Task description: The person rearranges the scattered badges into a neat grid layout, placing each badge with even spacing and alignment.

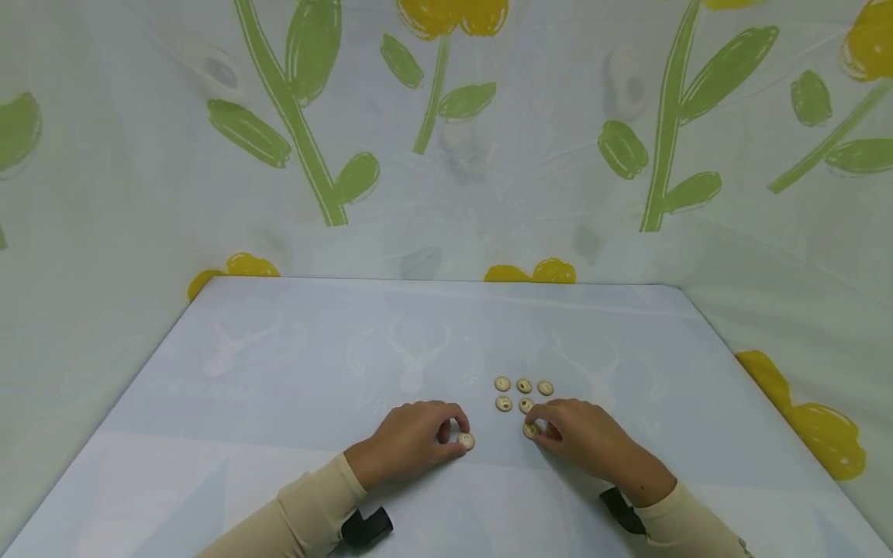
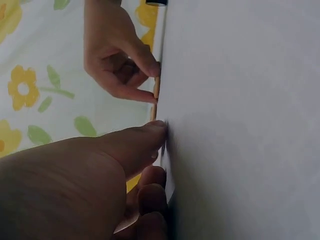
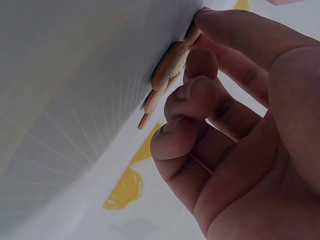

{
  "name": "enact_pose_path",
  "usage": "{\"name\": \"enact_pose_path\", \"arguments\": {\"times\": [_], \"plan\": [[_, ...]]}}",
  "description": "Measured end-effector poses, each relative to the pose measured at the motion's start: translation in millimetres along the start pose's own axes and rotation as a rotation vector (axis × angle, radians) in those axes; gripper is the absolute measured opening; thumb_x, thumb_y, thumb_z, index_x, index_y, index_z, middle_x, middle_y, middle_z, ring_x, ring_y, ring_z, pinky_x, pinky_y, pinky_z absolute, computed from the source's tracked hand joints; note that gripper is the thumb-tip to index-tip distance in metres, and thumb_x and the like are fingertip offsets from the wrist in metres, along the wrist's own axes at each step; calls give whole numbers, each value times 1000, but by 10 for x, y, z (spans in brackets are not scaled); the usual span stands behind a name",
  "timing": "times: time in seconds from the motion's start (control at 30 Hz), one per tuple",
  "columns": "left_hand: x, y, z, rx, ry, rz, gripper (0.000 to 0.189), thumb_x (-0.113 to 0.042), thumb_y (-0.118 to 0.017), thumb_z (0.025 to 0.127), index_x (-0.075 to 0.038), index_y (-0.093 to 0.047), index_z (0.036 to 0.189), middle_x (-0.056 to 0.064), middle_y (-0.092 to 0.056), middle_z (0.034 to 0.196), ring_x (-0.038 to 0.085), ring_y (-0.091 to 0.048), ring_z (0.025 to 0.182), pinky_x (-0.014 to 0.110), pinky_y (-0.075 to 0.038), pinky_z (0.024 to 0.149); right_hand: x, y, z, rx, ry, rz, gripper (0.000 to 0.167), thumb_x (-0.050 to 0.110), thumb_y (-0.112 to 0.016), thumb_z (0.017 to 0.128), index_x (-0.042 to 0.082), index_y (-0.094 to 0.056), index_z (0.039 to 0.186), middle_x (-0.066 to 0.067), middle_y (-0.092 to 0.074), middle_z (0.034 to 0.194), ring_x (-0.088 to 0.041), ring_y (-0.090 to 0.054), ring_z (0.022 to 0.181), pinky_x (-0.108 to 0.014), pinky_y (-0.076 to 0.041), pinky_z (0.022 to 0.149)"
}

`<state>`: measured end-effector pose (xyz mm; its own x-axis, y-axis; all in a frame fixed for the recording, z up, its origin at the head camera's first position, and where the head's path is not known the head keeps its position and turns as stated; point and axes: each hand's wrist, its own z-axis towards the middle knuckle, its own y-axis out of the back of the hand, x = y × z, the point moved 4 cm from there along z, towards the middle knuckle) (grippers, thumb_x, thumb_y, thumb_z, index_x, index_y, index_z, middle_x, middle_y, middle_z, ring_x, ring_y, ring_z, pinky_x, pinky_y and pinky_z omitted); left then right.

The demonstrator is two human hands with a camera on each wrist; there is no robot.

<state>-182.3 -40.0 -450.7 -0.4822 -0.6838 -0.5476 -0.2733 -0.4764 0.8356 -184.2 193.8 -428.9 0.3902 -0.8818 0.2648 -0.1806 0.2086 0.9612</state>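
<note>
My left hand (image 1: 415, 442) pinches a small pale wooden disc (image 1: 466, 441) between thumb and forefinger, close over the table. Further right, my right hand (image 1: 582, 434) has thumb and forefinger on another disc (image 1: 531, 430), gripping it at the edges. Just beyond those fingertips lie several like discs in two short rows, one (image 1: 504, 403) at the near left and one (image 1: 545, 387) at the far right. Small dark marks show on some faces. In the right wrist view the held disc (image 3: 192, 34) sits under the thumb tip, with a larger-looking disc (image 3: 170, 65) beside it.
A pale table (image 1: 279, 364) with faint deer-head prints spreads beneath both hands. Behind and beside it hangs a white cloth (image 1: 530, 155) with green leaves and yellow flowers. Dark bands (image 1: 367, 528) show at the wrists, near the sleeves.
</note>
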Motion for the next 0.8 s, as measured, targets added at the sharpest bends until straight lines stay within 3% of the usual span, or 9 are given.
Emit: {"name": "enact_pose_path", "arguments": {"times": [0.37, 0.8], "plan": [[-179, 87, 77, -44, -25, 5, 17, -31, -76, 89, -22, -69, 101, -15, -54, 68, -1, -44, 57, 20, -37, 52, -27, 11, -9, -11, 40, 4, 14, 18, -77, 87, 21, -74, 100, 16, -50, 63, 0, -43, 60, -22, -38, 57], [-344, -17, 316, 5, -6, 2, 19, -32, -76, 89, -23, -68, 103, -15, -55, 67, 0, -47, 57, 21, -38, 52, -37, 36, -30, -32, 94, 7, 14, 18, -77, 87, 20, -74, 101, 16, -50, 64, 1, -41, 59, -22, -37, 56]]}}
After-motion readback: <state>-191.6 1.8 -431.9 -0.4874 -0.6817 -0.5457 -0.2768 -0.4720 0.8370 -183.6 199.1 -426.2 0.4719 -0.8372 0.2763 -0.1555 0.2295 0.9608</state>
